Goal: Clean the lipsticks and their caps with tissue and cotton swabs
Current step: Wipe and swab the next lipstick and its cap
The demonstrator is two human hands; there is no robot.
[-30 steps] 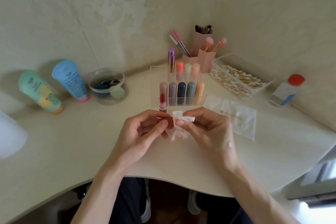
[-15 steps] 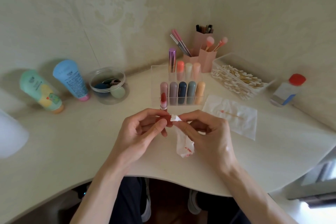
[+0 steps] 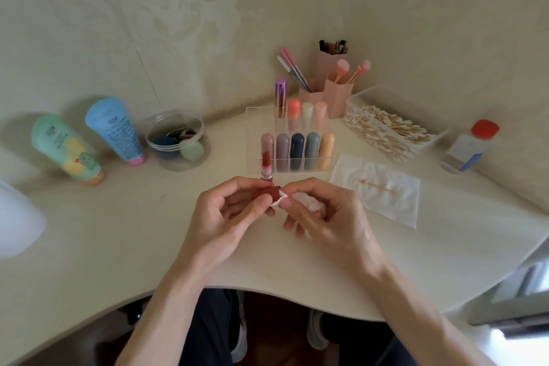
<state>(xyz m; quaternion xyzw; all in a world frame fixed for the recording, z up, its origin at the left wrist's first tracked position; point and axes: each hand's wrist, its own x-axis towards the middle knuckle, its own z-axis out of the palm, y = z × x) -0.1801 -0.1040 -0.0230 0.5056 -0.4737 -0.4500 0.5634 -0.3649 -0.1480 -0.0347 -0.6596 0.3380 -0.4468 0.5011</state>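
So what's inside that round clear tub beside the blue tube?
The tub holds a dark blue sponge, a pale green one and a small dark-and-pink item I can't identify. Whatever lies beneath them is covered.

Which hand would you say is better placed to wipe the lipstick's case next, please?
The right hand: it pinches the tissue right against the lipstick, which the left hand grips.

Tissue (image 3: 281, 198) apparently touches held lipstick (image 3: 265, 191).

Cream curved desk (image 3: 118, 246) in corner; pale damask-patterned walls (image 3: 178, 9); soft daylight.
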